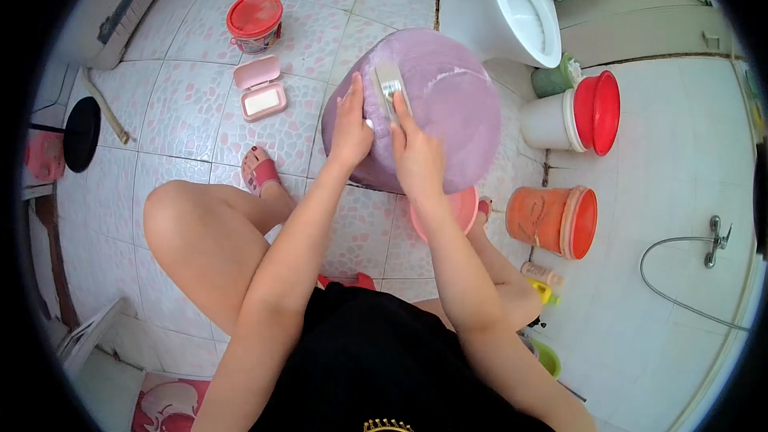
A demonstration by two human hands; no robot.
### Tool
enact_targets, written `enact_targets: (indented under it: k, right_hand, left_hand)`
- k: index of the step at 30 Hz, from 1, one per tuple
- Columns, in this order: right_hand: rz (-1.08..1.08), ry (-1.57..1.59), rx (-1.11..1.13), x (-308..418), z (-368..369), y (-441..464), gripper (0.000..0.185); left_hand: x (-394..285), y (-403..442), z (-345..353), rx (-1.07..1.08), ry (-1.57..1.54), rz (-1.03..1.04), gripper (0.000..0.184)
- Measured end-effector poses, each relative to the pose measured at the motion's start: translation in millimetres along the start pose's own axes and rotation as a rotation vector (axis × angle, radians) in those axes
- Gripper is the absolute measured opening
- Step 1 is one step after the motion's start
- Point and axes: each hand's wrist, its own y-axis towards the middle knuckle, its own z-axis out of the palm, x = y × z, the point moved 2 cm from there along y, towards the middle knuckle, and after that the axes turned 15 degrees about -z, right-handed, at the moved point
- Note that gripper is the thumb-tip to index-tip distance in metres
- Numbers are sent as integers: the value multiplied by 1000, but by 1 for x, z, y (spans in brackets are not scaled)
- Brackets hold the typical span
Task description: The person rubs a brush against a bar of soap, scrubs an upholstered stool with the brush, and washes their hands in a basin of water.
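A large rounded purple fabric-covered piece, like a stool or pouf, stands in front of me with pale, foam-like streaks on its surface. My right hand is closed around a pale scrub brush, index finger stretched along its back. The brush lies against the purple fabric; its bristles are hidden. My left hand rests along the left side of the purple piece, fingers stretched out. A small white patch shows beside its palm, too small to name. Partly under the right forearm is a pink basin.
On the tiled floor are a red-lidded bucket and an open pink soap box with white soap. A toilet stands behind. Along the right wall are a white bucket, an orange bucket and bottles.
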Motion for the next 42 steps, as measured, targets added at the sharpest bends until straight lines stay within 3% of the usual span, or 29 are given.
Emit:
enact_targets:
  k: [5, 12, 21, 29, 35, 42]
  right_hand:
    - [-51, 144, -132, -18, 8, -73, 53]
    - [-64, 139, -118, -23, 2, -97, 59]
    - [-15, 86, -54, -23, 5, 7, 50]
    - [-119, -36, -148, -30, 21, 135, 45]
    - [-182, -180, -107, -25, 30, 109, 46]
    - [-198, -217, -29, -12, 17, 32, 52]
  left_hand:
    - [-20, -3, -5, -12, -106, 72, 72]
    - [-37, -12, 19, -242, 248, 189, 63]
    - [-30, -8, 19, -276, 266, 140, 64]
    - [-31, -11, 20, -304, 313, 172, 70]
    - [-16, -10, 26, -318, 147, 121, 72]
    - [3, -2, 20, -106, -154, 27, 75]
